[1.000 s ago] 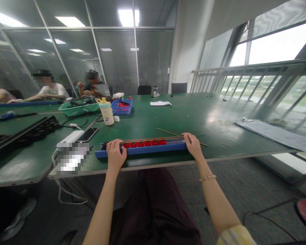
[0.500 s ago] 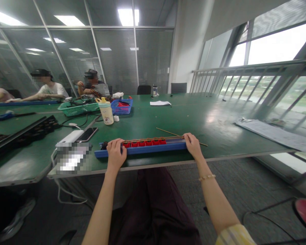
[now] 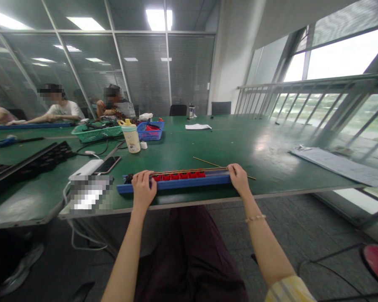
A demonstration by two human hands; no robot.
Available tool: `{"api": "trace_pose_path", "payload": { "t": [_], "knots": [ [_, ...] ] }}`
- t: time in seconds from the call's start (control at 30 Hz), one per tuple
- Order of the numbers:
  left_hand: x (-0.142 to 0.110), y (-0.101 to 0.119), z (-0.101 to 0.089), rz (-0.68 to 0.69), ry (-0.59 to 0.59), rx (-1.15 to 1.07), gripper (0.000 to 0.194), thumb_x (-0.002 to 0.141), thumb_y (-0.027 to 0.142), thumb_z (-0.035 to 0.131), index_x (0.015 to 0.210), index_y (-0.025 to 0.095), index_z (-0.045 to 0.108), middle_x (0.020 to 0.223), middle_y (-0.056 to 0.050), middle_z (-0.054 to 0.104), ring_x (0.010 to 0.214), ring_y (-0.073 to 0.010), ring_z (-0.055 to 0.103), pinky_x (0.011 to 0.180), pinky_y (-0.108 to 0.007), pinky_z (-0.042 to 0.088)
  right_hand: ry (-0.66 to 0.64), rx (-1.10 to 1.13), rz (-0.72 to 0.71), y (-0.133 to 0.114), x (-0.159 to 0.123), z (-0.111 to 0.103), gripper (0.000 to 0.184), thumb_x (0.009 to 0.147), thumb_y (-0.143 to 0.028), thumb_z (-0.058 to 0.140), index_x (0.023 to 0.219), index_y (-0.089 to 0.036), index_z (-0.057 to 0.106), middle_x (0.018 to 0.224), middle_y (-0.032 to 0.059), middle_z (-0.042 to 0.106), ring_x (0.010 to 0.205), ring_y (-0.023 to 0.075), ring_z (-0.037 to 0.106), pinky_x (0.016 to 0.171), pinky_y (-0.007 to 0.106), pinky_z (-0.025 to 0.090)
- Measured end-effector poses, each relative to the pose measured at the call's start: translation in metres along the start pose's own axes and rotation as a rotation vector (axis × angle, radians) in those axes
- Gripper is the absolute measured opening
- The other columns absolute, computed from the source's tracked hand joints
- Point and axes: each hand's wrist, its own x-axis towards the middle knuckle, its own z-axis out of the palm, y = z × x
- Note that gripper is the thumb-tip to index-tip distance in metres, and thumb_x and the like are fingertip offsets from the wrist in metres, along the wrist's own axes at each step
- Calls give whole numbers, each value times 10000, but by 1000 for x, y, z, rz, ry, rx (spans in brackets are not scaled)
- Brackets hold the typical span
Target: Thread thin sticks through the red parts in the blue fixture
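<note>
A long blue trough (image 3: 189,183) lies along the front edge of the green table, with a row of several red pieces (image 3: 184,175) inside it. Thin golden rods (image 3: 214,169) stretch lengthwise above the red pieces, between my two hands. My left hand (image 3: 143,188) is closed over the trough near its left end, its thumb at the front wall; its fingertips hide the rods' left ends. At the right end, my right hand (image 3: 239,178) pinches the rods. Another thin golden rod (image 3: 204,161) lies on the table behind the trough, partly hidden by my right hand.
Left of the trough are a phone (image 3: 107,165), a white power strip (image 3: 86,167) and cables. Behind stand a cream bottle (image 3: 131,138), a green basket (image 3: 97,135) and a blue basket (image 3: 151,136). Papers (image 3: 343,165) lie at right. Other people sit at far left.
My right hand has shifted very slightly to the right with the rods. Otherwise the hands and the trough look the same.
</note>
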Motion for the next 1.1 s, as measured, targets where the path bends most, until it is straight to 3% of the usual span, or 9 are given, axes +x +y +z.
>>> {"api": "trace_pose_path", "payload": {
  "t": [0.27, 0.7, 0.9, 1.1],
  "knots": [
    [-1, -2, 1, -5, 22, 21, 262, 861, 215, 477, 1075, 184, 624, 1094, -109, 632, 1082, -298, 500, 976, -440, 381, 16, 14, 20, -1, 1, -1, 354, 955, -452, 376, 820, -210, 596, 867, 97, 659, 864, 236, 605, 837, 379, 465],
    [0, -2, 0, -28, 40, 40, 215, 866, 209, 477, 1020, 185, 625, 1065, -107, 639, 1066, -291, 493, 948, -434, 386, 152, 51, 258, 12, -1, -2, 394, 921, -501, 386, 800, -198, 607, 839, 93, 675, 814, 226, 606, 779, 346, 444],
    [0, -1, 0, -31, 36, 48, 210, 868, 204, 474, 1015, 188, 623, 1055, -100, 641, 1056, -285, 492, 956, -430, 387, 182, 70, 298, 9, -1, -5, 403, 923, -510, 387, 783, -197, 599, 809, 66, 665, 788, 199, 590, 772, 316, 420],
    [-1, -1, 0, -38, 25, 41, 208, 870, 209, 473, 1015, 187, 621, 1060, -104, 642, 1060, -289, 487, 959, -431, 383, 319, 129, 418, 17, -1, -6, 380, 931, -484, 388, 740, -203, 560, 706, 16, 610, 702, 163, 560, 749, 297, 412]
  ]
}}
